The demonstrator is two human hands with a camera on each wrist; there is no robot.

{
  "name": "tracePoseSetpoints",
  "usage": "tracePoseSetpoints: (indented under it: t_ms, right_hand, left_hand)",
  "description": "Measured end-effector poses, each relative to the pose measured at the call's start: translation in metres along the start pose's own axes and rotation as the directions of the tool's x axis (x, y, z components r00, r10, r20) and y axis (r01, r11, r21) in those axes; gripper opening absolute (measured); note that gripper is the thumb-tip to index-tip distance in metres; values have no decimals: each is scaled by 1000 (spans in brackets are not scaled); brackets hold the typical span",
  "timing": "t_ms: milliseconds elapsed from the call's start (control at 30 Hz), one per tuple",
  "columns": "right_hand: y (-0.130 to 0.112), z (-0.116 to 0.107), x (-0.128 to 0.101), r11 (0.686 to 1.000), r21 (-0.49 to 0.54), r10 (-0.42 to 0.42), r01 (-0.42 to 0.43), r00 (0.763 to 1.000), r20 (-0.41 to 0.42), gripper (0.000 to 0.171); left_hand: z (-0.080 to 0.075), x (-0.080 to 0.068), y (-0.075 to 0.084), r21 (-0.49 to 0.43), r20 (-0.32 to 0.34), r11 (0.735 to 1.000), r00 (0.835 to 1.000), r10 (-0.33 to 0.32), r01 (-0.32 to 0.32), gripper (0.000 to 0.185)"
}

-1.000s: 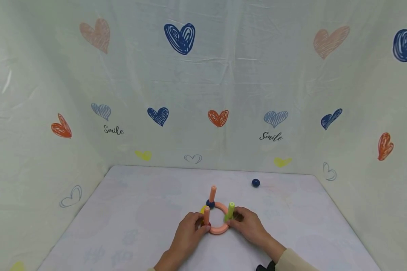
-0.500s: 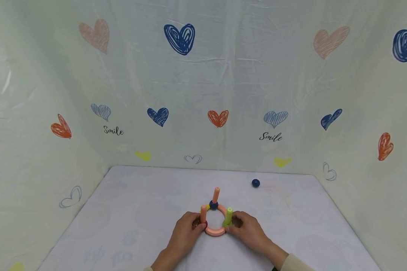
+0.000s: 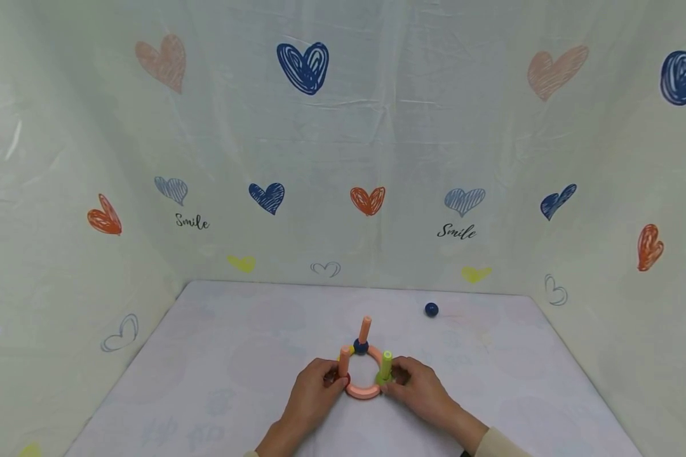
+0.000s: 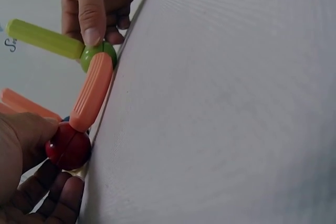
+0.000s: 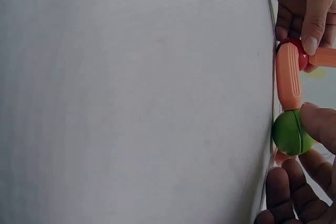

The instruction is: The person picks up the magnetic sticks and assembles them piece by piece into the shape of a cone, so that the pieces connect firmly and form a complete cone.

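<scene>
Both hands are closed on a ring of curved salmon plastic rods on the white bench: the red joint ball is pinched by the left hand, the green joint ball by the right hand. A loose dark blue ball is seen well apart, at the far edge.

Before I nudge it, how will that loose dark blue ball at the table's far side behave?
The small dark blue ball is round and lies free on the flat white table, so it will probably roll off at a touch. It looks light, smooth plastic, likely slippery to pinch.

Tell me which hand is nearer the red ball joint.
Left. The left hand holds the red ball between thumb and fingers; the right hand is across the ring, gripping the green ball at the curved orange rod's other end.
</scene>
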State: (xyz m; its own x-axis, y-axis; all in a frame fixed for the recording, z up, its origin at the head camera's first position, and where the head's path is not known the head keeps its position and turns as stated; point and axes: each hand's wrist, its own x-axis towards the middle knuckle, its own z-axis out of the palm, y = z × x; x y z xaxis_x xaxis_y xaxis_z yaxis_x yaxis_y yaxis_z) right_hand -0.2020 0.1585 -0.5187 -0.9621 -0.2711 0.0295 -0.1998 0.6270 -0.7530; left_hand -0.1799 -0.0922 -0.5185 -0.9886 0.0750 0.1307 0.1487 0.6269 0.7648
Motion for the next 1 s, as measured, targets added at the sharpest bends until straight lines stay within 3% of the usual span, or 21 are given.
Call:
tracePoseSetpoints:
  t_ms: [200, 400, 533, 733, 1000]
  right_hand:
    - [5, -8, 6, 1000, -3, 17, -17, 1000, 26, 34]
    - [10, -26, 21, 987, 52, 154, -149, 981, -120, 25]
    - [23, -49, 34, 983, 56, 182, -174, 960, -214, 32]
    - [43, -79, 55, 983, 22, 181, -182, 942, -283, 44]
    - [56, -98, 80, 974, 44, 225, -222, 940, -255, 52]
  left_hand:
    - [0, 1, -2, -32, 3, 999, 1000, -14, 14, 20]
    - [1, 2, -2, -78, 7, 996, 999, -36, 37, 20]
    - [3, 2, -3, -80, 11, 996, 999, -48, 49, 21]
    - [5, 2, -5, -70, 11, 996, 999, -50, 51, 18]
    - [3, 0, -3, -61, 26, 995, 997, -79, 80, 20]
